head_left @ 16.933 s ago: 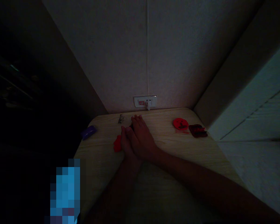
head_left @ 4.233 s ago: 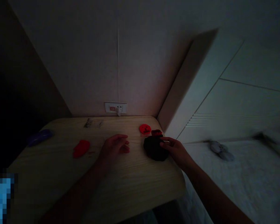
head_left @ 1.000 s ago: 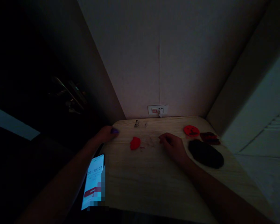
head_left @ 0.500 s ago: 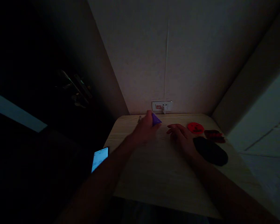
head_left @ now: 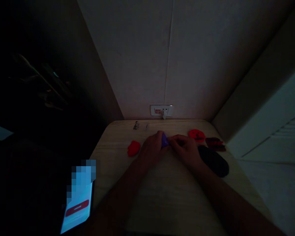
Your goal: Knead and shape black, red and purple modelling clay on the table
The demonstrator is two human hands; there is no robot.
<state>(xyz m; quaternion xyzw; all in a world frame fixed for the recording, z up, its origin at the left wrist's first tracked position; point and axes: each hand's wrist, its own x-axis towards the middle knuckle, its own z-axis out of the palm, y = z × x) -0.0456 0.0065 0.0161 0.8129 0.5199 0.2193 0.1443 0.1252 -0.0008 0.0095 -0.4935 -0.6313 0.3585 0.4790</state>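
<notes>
My left hand (head_left: 150, 149) is closed around a small purple pointed thing (head_left: 164, 141), and only part of it shows past the fingers. It could be a soft piece or a wrapper; the dark hides its kind. The fingertips of my right hand (head_left: 186, 150) pinch at the right end of that purple thing. Both hands are above the middle of the wooden table (head_left: 162, 190). Left of my left hand lies a lumpy red piece (head_left: 133, 148). Just right of my right hand is a flat, dark oval thing (head_left: 213, 161).
A round red piece with dark marks (head_left: 197, 135) and some dark red strips (head_left: 215, 144) lie at the back right. A lit phone (head_left: 78, 209) is at the left edge. Behind the table, a plug sits in the wall socket (head_left: 161, 110). The room is dim.
My hands have come together, and my right fingers now meet the purple thing. My left hand has come nearer, and the red piece beside it now shows. The phone looks closer, its screen different.
</notes>
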